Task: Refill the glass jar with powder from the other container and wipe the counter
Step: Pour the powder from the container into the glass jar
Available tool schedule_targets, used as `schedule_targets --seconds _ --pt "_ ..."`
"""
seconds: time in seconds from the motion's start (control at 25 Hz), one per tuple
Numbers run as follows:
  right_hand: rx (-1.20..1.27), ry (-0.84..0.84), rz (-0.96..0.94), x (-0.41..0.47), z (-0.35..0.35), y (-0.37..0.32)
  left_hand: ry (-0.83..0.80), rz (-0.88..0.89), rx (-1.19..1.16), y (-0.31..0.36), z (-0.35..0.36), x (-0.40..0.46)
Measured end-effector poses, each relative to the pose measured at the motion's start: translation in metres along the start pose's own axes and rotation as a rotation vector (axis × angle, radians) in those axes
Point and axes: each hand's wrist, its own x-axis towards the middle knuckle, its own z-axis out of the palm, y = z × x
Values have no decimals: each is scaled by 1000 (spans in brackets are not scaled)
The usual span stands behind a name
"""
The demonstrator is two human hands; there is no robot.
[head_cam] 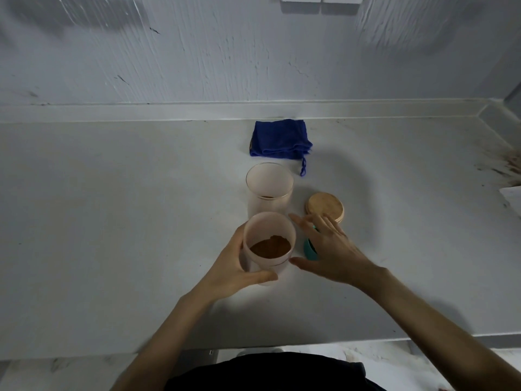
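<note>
A frosted container [267,244] holding brown powder stands near the middle of the counter, and my left hand [234,266] is wrapped around its left side and base. Just behind it stands a frosted glass jar [269,190] with a gold rim and only a trace of powder at the bottom. My right hand [329,249] hovers to the right of the container with fingers spread, holding nothing. Under that hand a teal lid [309,249] is partly hidden. A round wooden lid [324,206] lies right of the jar. A folded blue cloth [279,139] lies behind the jar.
The pale counter [127,221] runs to a wall at the back and a front edge close to my body. Brown stains [504,165] mark the far right of the counter by the corner. A white object [511,193] pokes in at the right edge.
</note>
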Motion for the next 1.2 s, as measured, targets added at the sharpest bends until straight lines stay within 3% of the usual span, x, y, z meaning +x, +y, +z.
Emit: schedule_targets --seconds 0.2,0.52,0.8,1.0,1.2 --pt "305 37 -69 -17 2 -19 32 -67 78 -1 -11 -10" --pt "708 128 -14 0 34 -38 52 -46 26 9 -6 -15" --pt "633 121 -125 -1 -10 -27 64 80 -6 22 -38 -2" --pt "509 278 -112 3 -68 -12 263 86 51 27 -52 26" --pt "279 409 -71 30 -102 8 185 -6 102 29 -40 62"
